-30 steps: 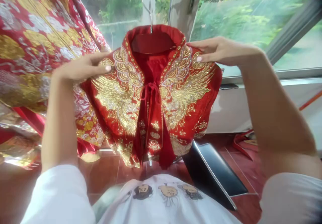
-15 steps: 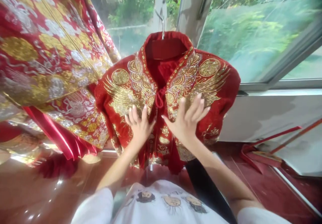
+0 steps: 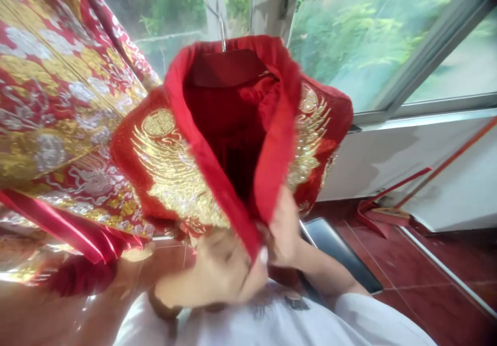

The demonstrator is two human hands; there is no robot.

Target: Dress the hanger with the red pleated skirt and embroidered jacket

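Note:
A red jacket (image 3: 171,164) with gold embroidery hangs in front of me on a hanger (image 3: 227,67) with a metal hook. Its collar gapes, showing the dark red lining inside. My left hand (image 3: 223,263) is closed on the jacket's front edge, low at the opening, and is blurred by motion. Right beside it, my right hand (image 3: 285,227) grips the opposite front edge. Both edges are pulled toward my chest and meet between my hands. The fingertips are partly hidden by the cloth.
Another red garment (image 3: 77,92) with gold and silver embroidery hangs at the left. Behind the jacket are window panes (image 3: 361,45). A black padded seat (image 3: 341,253) stands at lower right, and a red dustpan (image 3: 375,214) with a long handle rests by the wall.
My hands went from lying spread on the jacket's front to gripping its front edges. The jacket came toward me, and its collar opened wider. My view shifted slightly right.

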